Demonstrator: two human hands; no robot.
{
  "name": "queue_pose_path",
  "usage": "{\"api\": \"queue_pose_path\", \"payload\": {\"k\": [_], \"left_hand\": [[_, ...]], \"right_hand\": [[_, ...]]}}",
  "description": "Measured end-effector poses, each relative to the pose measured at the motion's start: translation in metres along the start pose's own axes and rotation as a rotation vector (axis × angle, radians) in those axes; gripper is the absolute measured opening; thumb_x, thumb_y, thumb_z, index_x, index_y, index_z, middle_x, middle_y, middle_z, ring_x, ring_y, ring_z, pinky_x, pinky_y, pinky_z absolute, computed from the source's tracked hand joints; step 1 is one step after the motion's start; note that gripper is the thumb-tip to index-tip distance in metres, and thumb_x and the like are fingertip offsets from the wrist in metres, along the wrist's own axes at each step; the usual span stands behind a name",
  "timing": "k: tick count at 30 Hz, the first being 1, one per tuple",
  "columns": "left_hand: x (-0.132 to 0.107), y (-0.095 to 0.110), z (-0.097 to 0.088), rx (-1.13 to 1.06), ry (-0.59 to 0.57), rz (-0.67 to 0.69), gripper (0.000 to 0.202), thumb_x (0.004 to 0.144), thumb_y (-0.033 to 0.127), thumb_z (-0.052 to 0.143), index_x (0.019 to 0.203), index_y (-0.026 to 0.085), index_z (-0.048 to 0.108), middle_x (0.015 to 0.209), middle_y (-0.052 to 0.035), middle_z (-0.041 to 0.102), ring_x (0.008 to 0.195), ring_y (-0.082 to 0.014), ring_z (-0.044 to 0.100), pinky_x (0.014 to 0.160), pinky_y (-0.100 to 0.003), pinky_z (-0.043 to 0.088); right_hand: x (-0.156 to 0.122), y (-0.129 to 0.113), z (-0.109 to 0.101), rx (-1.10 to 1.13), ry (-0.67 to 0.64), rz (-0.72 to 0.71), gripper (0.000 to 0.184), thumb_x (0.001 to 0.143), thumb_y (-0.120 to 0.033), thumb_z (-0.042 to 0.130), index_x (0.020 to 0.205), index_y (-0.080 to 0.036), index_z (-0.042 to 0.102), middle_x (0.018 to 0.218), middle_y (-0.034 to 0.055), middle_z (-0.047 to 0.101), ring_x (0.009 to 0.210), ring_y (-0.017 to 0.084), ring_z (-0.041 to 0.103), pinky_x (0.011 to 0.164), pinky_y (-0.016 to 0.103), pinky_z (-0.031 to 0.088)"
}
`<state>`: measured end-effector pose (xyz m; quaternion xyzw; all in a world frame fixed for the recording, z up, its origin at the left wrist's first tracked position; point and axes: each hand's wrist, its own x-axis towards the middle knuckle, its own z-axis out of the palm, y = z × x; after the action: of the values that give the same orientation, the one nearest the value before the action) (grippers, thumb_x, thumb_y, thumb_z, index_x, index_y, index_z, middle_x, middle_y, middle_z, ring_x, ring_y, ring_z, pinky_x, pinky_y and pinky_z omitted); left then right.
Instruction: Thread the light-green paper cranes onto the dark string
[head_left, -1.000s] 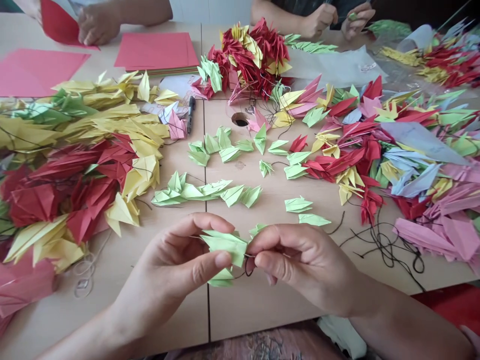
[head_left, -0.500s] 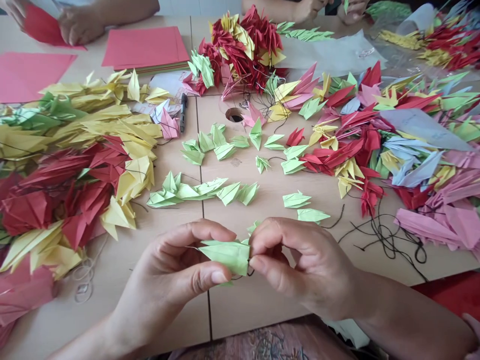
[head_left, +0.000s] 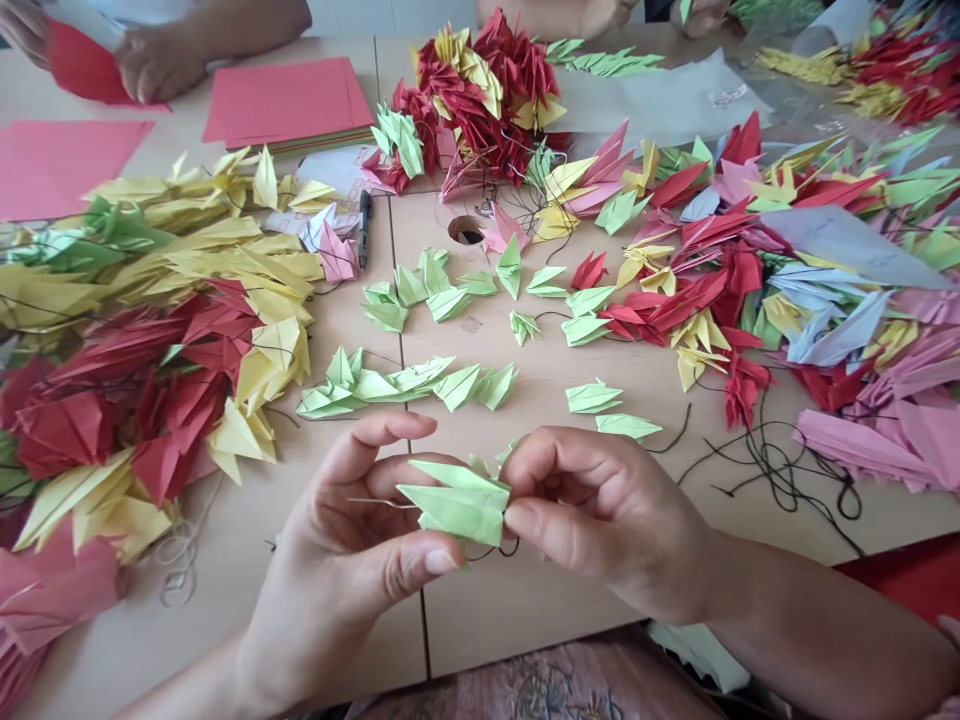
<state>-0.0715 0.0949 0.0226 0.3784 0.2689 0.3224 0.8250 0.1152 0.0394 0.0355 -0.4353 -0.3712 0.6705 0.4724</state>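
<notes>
Above the near edge of the table, a light green folded paper crane (head_left: pixel 454 500) sits between my two hands. My right hand (head_left: pixel 600 520) pinches its right end between thumb and forefinger. Around its left side curves my left hand (head_left: pixel 352 550), the thumb along the lower edge and the middle finger partly hidden behind; the forefinger is raised off the paper. A thin, pale wire-like strand (head_left: pixel 371 501) sticks out to the left of the crane. Dark thread (head_left: pixel 510 548) loops below its right end. Another green piece shows partly behind my right fingers.
More green cranes (head_left: pixel 405 385) lie ahead. Heaps of strung coloured cranes flank my hands, left (head_left: pixel 142 350) and right (head_left: pixel 817 300). Loose black thread (head_left: pixel 795 470) tangles at right. A black pen (head_left: pixel 364 230), a table hole (head_left: pixel 466 231) and red paper (head_left: pixel 289 100) are farther back. A co-worker's hand (head_left: pixel 161 65) folds red paper.
My left forefinger has lifted away from the crane, and the left grip has loosened. The crane has turned slightly, showing more of its folded points. My right hand keeps its pinch.
</notes>
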Motion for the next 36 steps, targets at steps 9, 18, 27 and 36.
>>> {"api": "queue_pose_path", "payload": {"k": [9, 18, 27, 36], "left_hand": [[0.003, -0.003, 0.0, -0.094, -0.066, -0.059, 0.033, 0.08, 0.015, 0.08, 0.109, 0.03, 0.072, 0.104, 0.0045, 0.079, 0.09, -0.0107, 0.075, 0.082, -0.014, 0.059], [0.0, -0.006, -0.003, 0.056, -0.049, 0.007, 0.029, 0.081, 0.018, 0.079, 0.106, 0.032, 0.07, 0.114, 0.0018, 0.075, 0.097, -0.0144, 0.073, 0.084, -0.02, 0.059], [-0.001, -0.008, 0.003, -0.008, 0.014, -0.074, 0.022, 0.084, 0.023, 0.077, 0.103, 0.029, 0.068, 0.1, 0.0028, 0.076, 0.085, -0.0099, 0.07, 0.076, -0.016, 0.057], [0.002, -0.002, 0.005, -0.104, 0.057, -0.178, 0.021, 0.079, 0.026, 0.082, 0.097, 0.026, 0.072, 0.084, 0.0063, 0.072, 0.07, -0.0057, 0.066, 0.066, -0.012, 0.057]], "right_hand": [[0.001, 0.003, 0.002, 0.035, -0.002, -0.014, 0.012, 0.079, -0.018, 0.064, 0.074, -0.019, 0.054, 0.059, -0.006, 0.046, 0.051, 0.006, 0.039, 0.044, 0.017, 0.034], [0.0, 0.008, 0.004, -0.174, 0.082, -0.201, 0.012, 0.082, -0.013, 0.059, 0.073, -0.019, 0.052, 0.059, -0.0063, 0.047, 0.048, 0.006, 0.039, 0.042, 0.017, 0.035], [0.0, 0.009, -0.004, -1.003, 0.174, -0.847, 0.013, 0.089, -0.007, 0.056, 0.089, -0.02, 0.058, 0.075, 0.0018, 0.068, 0.067, 0.012, 0.059, 0.061, 0.024, 0.05], [0.002, 0.011, -0.007, -0.443, 0.116, -0.433, 0.01, 0.087, -0.018, 0.072, 0.088, -0.019, 0.062, 0.076, -0.0028, 0.062, 0.063, 0.006, 0.056, 0.056, 0.015, 0.048]]}}
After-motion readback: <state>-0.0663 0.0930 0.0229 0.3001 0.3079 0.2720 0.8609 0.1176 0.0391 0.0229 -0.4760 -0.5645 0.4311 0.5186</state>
